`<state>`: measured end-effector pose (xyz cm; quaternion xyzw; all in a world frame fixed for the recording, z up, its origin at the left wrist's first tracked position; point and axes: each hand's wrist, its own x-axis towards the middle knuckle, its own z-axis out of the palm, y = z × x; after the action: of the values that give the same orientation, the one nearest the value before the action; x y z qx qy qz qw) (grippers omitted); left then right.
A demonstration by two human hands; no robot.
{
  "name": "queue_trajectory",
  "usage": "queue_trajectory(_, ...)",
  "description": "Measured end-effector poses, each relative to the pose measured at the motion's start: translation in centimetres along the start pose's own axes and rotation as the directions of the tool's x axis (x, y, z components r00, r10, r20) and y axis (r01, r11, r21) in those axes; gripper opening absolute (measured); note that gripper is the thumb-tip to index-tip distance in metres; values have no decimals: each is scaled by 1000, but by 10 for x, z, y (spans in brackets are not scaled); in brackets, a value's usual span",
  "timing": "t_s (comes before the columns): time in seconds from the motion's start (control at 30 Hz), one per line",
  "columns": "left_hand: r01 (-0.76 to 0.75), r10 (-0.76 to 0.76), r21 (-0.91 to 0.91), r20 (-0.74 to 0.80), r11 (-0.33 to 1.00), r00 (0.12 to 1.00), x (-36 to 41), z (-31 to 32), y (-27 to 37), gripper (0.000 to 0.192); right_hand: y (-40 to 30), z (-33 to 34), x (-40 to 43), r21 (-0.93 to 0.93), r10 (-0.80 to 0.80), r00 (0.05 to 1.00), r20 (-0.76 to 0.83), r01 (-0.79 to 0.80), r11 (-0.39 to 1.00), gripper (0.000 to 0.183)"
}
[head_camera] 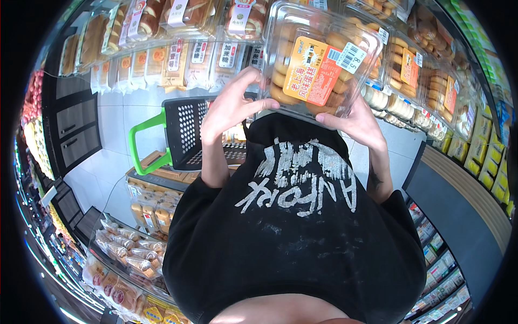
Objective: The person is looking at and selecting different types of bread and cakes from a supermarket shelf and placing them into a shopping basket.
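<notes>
Between both hands I hold a clear plastic clamshell box of small round cakes (279,79), raised in front of my chest and tilted so its lid faces me. An orange and yellow label and a white barcode sticker, both with writing, are on the lid. My left hand (236,103) grips the box at its left side, thumb along the near edge. At the lower right corner, my right hand (358,121) holds it, the thumb on the near edge and the other fingers hidden behind the box.
A black shopping basket (190,117) with a green handle (133,139) stands on the tiled floor (139,113) at left. Ahead are shelves of packaged bread (174,67) and boxed rolls (139,18). More boxed cakes (404,73) sit right. Bagged pastries (129,247) lie at lower left.
</notes>
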<state>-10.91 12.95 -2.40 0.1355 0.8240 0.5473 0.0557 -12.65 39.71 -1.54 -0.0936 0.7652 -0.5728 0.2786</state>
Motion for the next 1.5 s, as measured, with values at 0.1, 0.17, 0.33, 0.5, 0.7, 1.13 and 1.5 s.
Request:
queue_trajectory(0.1, -24, 29, 78, -68, 997, 997, 1, 3, 1, 32, -2, 2, -1, -109, -138, 982, -132, 124, 986, 92)
queue_trajectory(0.17, -54, 62, 65, -127, 996, 990, 0, 9, -7, 32, -5, -1, -2, -217, -34, 994, -106, 10, 976, 83)
queue_trajectory(0.33, 83, -105, -194, -104, 977, 989, 0, 25, 2, 23, -24, -18, -7, -90, -2, 997, -79, -5, 996, 77)
queue_trajectory(0.5, 62, -25, -405, 96, 912, 995, -14, 71, 16, 18, -31, -49, -2, 165, -235, 956, -174, 264, 950, 75)
queue_trajectory(0.7, 40, 82, -488, 226, 872, 971, -24, 108, 25, 21, 3, -56, 2, 304, -12, 978, -210, 77, 949, 62)
queue_trajectory(1.13, 191, -250, -246, -234, 950, 939, -8, 46, -26, 14, -12, -21, 7, 134, -236, 953, -188, 263, 956, 78)
queue_trajectory(1.5, 15, -96, -253, -312, 967, 945, 11, 2, -28, 27, 5, 10, 24, 307, -155, 945, -287, 244, 920, 79)
